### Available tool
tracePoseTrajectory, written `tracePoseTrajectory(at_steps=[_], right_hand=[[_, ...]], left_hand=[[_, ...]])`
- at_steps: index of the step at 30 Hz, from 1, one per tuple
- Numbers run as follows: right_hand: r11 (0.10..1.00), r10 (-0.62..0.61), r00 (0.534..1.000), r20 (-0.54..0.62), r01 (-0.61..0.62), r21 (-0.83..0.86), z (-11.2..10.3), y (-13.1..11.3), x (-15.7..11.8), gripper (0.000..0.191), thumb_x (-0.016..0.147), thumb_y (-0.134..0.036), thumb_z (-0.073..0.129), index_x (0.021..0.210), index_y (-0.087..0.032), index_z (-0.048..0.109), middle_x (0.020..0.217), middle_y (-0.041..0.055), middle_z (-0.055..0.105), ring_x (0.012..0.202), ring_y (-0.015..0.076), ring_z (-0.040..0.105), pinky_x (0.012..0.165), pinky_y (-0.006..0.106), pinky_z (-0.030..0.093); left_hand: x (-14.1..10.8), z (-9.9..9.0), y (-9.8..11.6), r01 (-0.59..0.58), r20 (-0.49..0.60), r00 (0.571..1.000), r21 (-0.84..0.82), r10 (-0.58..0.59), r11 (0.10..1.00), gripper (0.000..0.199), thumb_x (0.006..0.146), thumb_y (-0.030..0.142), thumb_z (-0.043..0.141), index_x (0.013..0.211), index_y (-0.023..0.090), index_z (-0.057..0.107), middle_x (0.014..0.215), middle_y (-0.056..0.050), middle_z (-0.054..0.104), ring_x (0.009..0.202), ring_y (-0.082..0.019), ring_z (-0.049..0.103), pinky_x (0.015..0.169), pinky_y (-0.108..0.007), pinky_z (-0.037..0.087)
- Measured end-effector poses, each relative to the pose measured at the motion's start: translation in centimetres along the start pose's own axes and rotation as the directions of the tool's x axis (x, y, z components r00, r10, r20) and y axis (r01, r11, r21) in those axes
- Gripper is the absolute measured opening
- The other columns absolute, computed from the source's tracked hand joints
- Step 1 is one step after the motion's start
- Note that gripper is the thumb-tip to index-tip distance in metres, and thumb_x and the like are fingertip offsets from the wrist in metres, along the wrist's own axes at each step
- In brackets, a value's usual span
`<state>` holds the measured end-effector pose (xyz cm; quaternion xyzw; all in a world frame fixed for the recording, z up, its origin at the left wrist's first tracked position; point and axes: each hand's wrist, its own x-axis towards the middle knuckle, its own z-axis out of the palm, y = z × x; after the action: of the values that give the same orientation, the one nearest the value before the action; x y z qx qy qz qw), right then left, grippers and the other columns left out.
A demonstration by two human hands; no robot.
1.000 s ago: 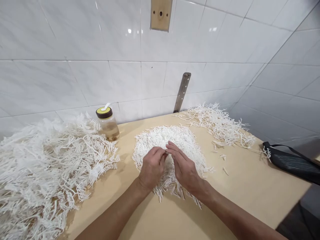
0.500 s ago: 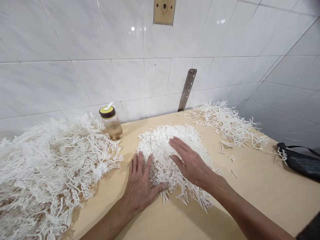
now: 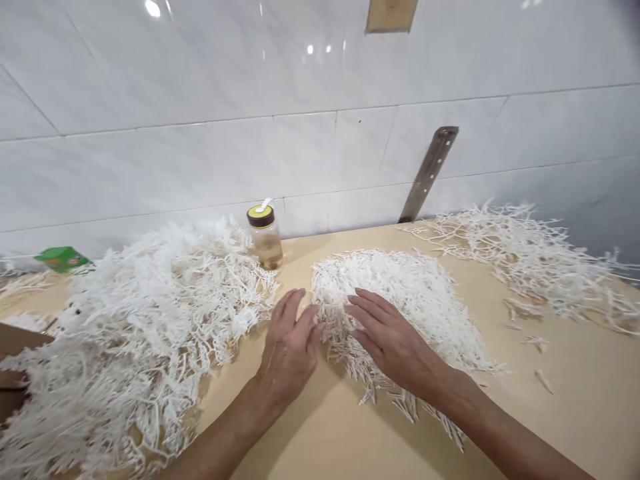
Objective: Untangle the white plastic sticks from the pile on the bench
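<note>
A flattened heap of short white strands (image 3: 420, 287) lies on the tan tabletop (image 3: 320, 440). My left hand (image 3: 290, 340) is at the heap's left edge, fingers apart and slightly bent, holding nothing visible. Over the heap's left part, my right hand (image 3: 390, 333) has its fingers stretched out and pointing left, with nothing held. Its palm side is hidden, so contact with the strands cannot be made out. To the left spreads a larger tangled pile of long white strands (image 3: 165, 320).
Behind the large pile stands a lidded jar (image 3: 267, 243) of brownish liquid. A metal bracket (image 3: 429, 175) leans against the tiled wall. More long strands (image 3: 540, 260) lie at the right, with loose bits nearby. A green packet (image 3: 63, 259) is at far left.
The view has turned left, bringing the green packet into sight. My left hand has lifted back from the heap's near-left edge, its fingers more bent. My right hand is now nearer to it.
</note>
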<state>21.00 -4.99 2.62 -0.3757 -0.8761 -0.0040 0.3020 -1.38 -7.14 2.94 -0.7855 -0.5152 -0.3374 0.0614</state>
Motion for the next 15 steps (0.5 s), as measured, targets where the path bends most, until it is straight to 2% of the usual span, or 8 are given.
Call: tracePoseTrajectory(at_steps=[1,3,5,8,10,12,15], right_hand=[[0.999,-0.014,0.998,0.062,0.017,-0.044,0.5,0.2,0.0,0.030,0.094,-0.016,0.048,0.123,-0.020,0.059,0.131,0.0117,0.060,0.133,0.0296,0.046,0.108,0.057,0.042],[0.996,-0.004,0.996,0.095,0.012,-0.092,0.9,0.4,0.1,0.028,0.095,-0.017,0.048,0.120,-0.019,0.060,0.130,0.0122,0.061,0.132,0.0307,0.047,0.106,0.058,0.043],[0.997,0.021,0.999,0.024,-0.019,-0.081,0.3,0.3,0.6,0.028,0.095,-0.017,0.047,0.120,-0.017,0.060,0.130,0.0132,0.061,0.132,0.0291,0.047,0.105,0.054,0.045],[1.000,-0.005,0.999,-0.050,0.005,0.001,-0.8,-0.8,2.2,0.030,0.095,-0.019,0.047,0.123,-0.019,0.059,0.131,0.0118,0.060,0.132,0.0272,0.047,0.105,0.051,0.046],[0.997,0.007,0.998,-0.065,-0.003,0.071,-0.8,-2.2,3.4,0.031,0.095,-0.018,0.046,0.123,-0.020,0.059,0.127,0.0112,0.062,0.124,0.0261,0.054,0.102,0.049,0.049],[0.990,0.044,0.999,-0.015,-0.042,0.136,0.3,-3.7,4.4,0.031,0.094,-0.018,0.046,0.123,-0.021,0.058,0.121,0.0111,0.065,0.115,0.0256,0.060,0.097,0.047,0.052],[0.965,0.103,0.988,0.115,-0.127,0.231,2.9,-5.8,5.6,0.034,0.093,-0.019,0.048,0.126,-0.021,0.056,0.121,0.0125,0.064,0.111,0.0266,0.062,0.091,0.044,0.053]], left_hand=[[-0.2,-0.8,-0.9,0.027,-0.023,0.999,0.069,-0.026,0.997,0.026,0.092,0.019,0.050,0.114,0.017,0.063,0.135,-0.017,0.052,0.132,-0.032,0.042,0.103,-0.053,0.046],[-0.8,-2.2,-2.8,0.073,-0.069,0.996,0.172,-0.062,0.982,0.027,0.090,0.016,0.050,0.114,0.015,0.062,0.137,-0.018,0.050,0.134,-0.033,0.040,0.103,-0.054,0.045],[-1.3,-3.5,-4.6,0.088,-0.106,0.992,0.237,-0.065,0.967,0.030,0.089,0.016,0.051,0.117,0.016,0.061,0.140,-0.018,0.047,0.137,-0.034,0.035,0.106,-0.054,0.042],[-1.9,-4.8,-6.8,0.137,-0.031,0.990,0.332,-0.134,0.933,0.039,0.086,0.026,0.057,0.125,0.018,0.058,0.140,-0.017,0.048,0.134,-0.036,0.039,0.105,-0.056,0.038],[-2.0,-5.1,-7.7,0.174,0.066,0.975,0.369,-0.212,0.913,0.032,0.085,0.027,0.058,0.116,0.018,0.063,0.121,-0.016,0.061,0.116,-0.034,0.053,0.097,-0.052,0.043],[-1.7,-5.1,-8.1,0.195,0.153,0.950,0.387,-0.271,0.901,0.021,0.085,0.021,0.055,0.102,0.021,0.068,0.101,-0.012,0.068,0.101,-0.031,0.059,0.090,-0.048,0.045],[-0.7,-5.1,-8.1,0.226,0.176,0.933,0.389,-0.313,0.893,0.022,0.083,0.014,0.051,0.095,0.022,0.068,0.087,-0.009,0.070,0.091,-0.029,0.061,0.085,-0.046,0.044]])
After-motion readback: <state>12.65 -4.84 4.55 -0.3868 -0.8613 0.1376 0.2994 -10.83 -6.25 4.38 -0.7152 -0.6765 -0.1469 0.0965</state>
